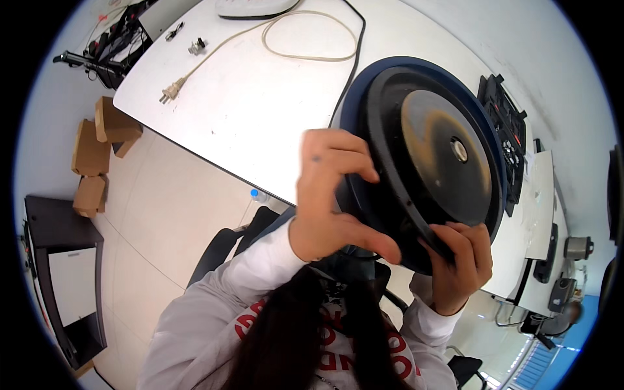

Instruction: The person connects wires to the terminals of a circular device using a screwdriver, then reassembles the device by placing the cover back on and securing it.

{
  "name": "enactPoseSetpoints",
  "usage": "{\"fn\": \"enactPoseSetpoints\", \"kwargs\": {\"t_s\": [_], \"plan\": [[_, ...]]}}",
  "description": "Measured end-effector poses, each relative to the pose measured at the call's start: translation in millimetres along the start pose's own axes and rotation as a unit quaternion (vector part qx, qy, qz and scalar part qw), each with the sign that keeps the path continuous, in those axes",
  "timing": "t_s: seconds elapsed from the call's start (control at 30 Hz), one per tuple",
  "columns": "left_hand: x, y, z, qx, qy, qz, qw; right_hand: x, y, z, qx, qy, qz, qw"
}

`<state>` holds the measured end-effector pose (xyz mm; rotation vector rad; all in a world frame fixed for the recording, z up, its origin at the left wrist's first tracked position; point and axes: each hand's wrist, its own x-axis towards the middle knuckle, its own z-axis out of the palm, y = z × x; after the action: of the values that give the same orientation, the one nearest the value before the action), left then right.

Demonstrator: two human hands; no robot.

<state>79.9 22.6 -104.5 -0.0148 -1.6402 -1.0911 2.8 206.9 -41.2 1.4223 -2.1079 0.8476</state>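
Observation:
A round appliance body with a dark blue outer shell (422, 63) is tilted up at the table's right side. Set in it is a black ring-shaped part (376, 123) around a grey heating plate (432, 153), browned in a band, with a small round sensor (459, 149) in its centre. My right hand (461, 260) grips the lower edge of the black part, fingers curled over its rim. Beside the left rim is my left hand (325, 195), thumb and curved fingers wide apart; whether its fingertips touch the shell I cannot tell.
A beige power cord with a plug (171, 91) loops across the white table (260, 117), near a white power strip (255, 8). Behind the appliance lies an opened black tool case (504, 123). Cardboard boxes (91, 148) and a dark cabinet (68, 247) stand on the floor at left.

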Motion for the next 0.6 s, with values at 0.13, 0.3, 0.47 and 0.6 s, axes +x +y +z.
{"fn": "enactPoseSetpoints", "kwargs": {"t_s": [0.13, 0.3, 0.47, 0.6], "plan": [[-9, -17, -22, 0.092, -0.021, 0.020, 0.995, -7, 0, 2, -0.052, 0.089, 0.037, 0.994], [-13, -24, -27, 0.073, -0.077, -0.030, 0.994, -9, 1, 7, -0.045, 0.078, 0.018, 0.996], [-8, -30, -24, 0.012, -0.076, -0.024, 0.997, -7, -4, 6, -0.030, 0.063, 0.045, 0.997], [-3, -30, -30, 0.044, -0.122, -0.020, 0.991, -7, -5, 5, -0.032, 0.025, 0.048, 0.998]]}}
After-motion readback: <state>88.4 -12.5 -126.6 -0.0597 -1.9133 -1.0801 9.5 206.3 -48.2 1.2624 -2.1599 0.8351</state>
